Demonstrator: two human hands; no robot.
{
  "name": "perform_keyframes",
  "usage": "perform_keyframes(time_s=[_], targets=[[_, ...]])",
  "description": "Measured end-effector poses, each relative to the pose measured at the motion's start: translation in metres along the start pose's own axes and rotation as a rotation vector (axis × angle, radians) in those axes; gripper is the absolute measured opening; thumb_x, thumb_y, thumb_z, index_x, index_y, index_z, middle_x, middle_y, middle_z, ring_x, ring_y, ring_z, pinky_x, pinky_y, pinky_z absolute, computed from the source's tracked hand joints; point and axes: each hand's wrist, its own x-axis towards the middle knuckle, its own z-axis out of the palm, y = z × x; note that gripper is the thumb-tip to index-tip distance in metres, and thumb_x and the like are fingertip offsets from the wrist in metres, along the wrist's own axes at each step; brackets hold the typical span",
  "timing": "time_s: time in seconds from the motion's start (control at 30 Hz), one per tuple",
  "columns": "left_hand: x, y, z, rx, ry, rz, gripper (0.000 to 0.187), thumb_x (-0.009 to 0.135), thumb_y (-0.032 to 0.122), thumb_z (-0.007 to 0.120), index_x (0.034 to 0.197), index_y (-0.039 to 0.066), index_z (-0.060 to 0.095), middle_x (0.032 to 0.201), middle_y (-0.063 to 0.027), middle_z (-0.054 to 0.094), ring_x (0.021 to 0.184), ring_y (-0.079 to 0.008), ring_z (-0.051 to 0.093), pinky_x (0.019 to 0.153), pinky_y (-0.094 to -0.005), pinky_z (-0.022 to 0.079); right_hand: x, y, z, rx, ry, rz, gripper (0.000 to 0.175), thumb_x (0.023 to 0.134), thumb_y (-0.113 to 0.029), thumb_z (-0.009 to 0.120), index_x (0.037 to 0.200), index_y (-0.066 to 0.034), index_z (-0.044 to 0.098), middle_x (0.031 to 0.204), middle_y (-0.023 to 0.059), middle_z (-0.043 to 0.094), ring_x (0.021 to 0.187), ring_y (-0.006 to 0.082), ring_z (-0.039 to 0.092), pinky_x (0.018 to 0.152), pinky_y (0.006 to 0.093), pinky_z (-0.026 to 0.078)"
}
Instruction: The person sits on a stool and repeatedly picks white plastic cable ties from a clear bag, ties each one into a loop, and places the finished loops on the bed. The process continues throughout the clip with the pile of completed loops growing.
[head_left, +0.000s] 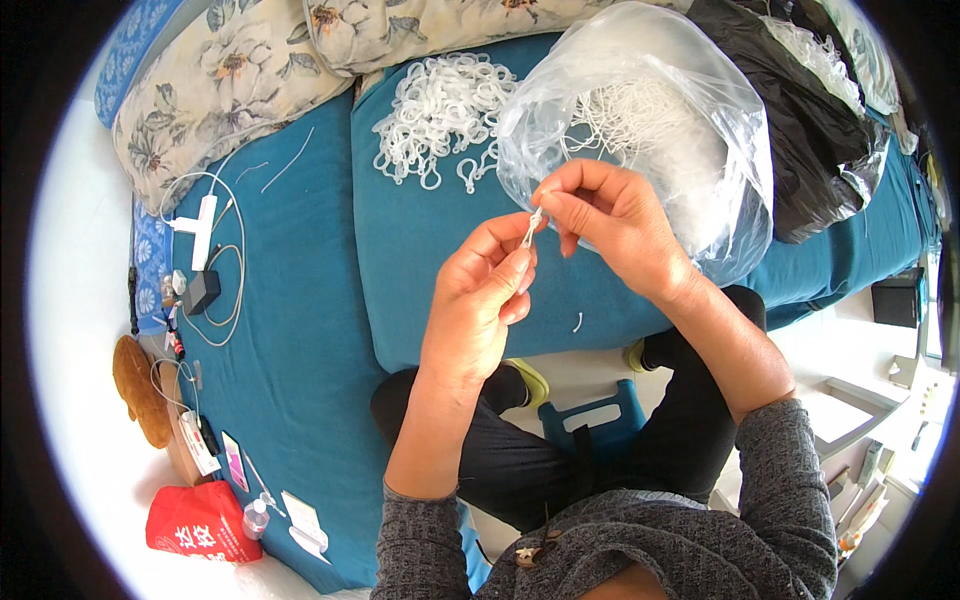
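Note:
Between my hands is a thin white cord (533, 223) with a small knot in it. My left hand (480, 292) pinches the lower part of the cord, where a loop shows, between thumb and fingers. The thumb and forefinger of my right hand (611, 221) hold its upper end. Whether a clear plastic hook is tucked in the left fingers I cannot tell. Beyond my hands lies a heap of translucent plastic hooks (442, 105). To its right, a large clear plastic bag (739, 187) stands open with many white cords (637, 112) inside.
A teal cushion (420, 300) lies before my knees, bearing a short cord scrap (578, 322). Black plastic bags (810, 165) lie at the right. On the left are a white power strip (202, 232), cables, a charger (201, 292), a red bag (199, 525) and a bottle (256, 519).

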Motion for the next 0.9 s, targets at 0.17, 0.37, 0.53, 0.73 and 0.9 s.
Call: perform_keyframes(time_s=[0.17, 0.37, 0.53, 0.73, 0.9], targets=[[-0.003, 0.005, 0.012, 0.034, 0.047, -0.027, 0.028, 0.096, 0.017, 0.052, 0.117, -0.001, 0.057, 0.08, 0.0044, 0.047, 0.063, -0.0016, 0.037, 0.05, -0.0156, 0.029, 0.001, 0.002, -0.002, 0.005, -0.003, -0.012, 0.019, 0.092, -0.018, 0.061, 0.094, 0.0006, 0.064, 0.078, 0.0021, 0.064, 0.062, 0.0041, 0.054, 0.055, 0.0192, 0.045], [-0.005, 0.001, 0.014, 0.063, 0.09, -0.022, 0.026, 0.096, 0.021, 0.052, 0.101, -0.003, 0.061, 0.075, 0.004, 0.046, 0.057, -0.0002, 0.033, 0.046, -0.0151, 0.025, -0.001, 0.002, 0.002, 0.052, 0.016, 0.009, 0.018, 0.09, -0.017, 0.063, 0.091, 0.0007, 0.064, 0.072, 0.0005, 0.06, 0.06, 0.0045, 0.052, 0.054, 0.019, 0.043], [-0.009, -0.012, 0.008, 0.229, 0.061, 0.017, 0.021, 0.096, 0.02, 0.051, 0.089, 0.003, 0.061, 0.07, 0.0067, 0.042, 0.058, -0.0007, 0.032, 0.049, -0.0166, 0.026, -0.004, 0.007, 0.004, 0.075, 0.088, 0.095, 0.018, 0.088, -0.016, 0.064, 0.088, 0.0014, 0.063, 0.07, 0.0003, 0.058, 0.058, 0.0053, 0.051, 0.052, 0.0192, 0.04], [-0.007, -0.005, 0.003, 0.244, 0.08, -0.033, 0.022, 0.095, 0.019, 0.051, 0.083, 0.003, 0.061, 0.065, 0.0073, 0.041, 0.056, -0.0008, 0.031, 0.049, -0.017, 0.024, 0.004, 0.005, -0.01, -0.008, -0.162, 0.116, 0.021, 0.088, -0.017, 0.063, 0.099, 0.0015, 0.061, 0.076, 0.0035, 0.06, 0.063, 0.009, 0.055, 0.056, 0.0209, 0.044], [-0.023, 0.011, -0.017, 0.447, -0.003, -0.116, 0.02, 0.093, 0.015, 0.052, 0.081, 0.002, 0.063, 0.068, 0.0055, 0.049, 0.06, -0.0022, 0.038, 0.053, -0.0185, 0.03, -0.001, -0.006, -0.012, -0.727, -0.323, -0.573, 0.046, 0.082, -0.023, 0.068, 0.119, -0.0015, 0.053, 0.104, 0.0123, 0.061, 0.095, 0.027, 0.06, 0.077, 0.0356, 0.049]])
